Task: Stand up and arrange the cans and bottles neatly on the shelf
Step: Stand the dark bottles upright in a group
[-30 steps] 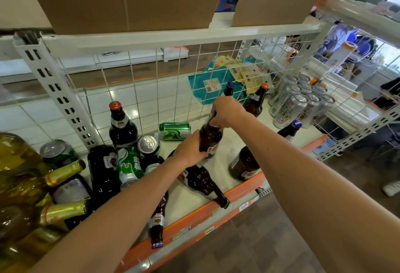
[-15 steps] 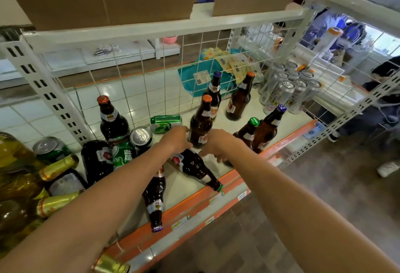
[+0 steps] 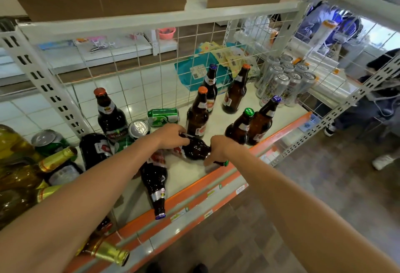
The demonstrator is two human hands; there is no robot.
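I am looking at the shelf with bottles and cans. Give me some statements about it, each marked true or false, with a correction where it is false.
1. The left hand and the right hand both hold a brown bottle that lies on the shelf. True.
2. The green can behind the left hand stands upright. False: it lies on its side.
3. The silver cans stand upright in a group. True.
4. The dark bottle whose blue cap reaches the front edge stands upright. False: it lies flat.

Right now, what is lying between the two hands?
A dark brown glass bottle with a green cap lies on its side between the left hand and right hand, both touching it, in the head view.
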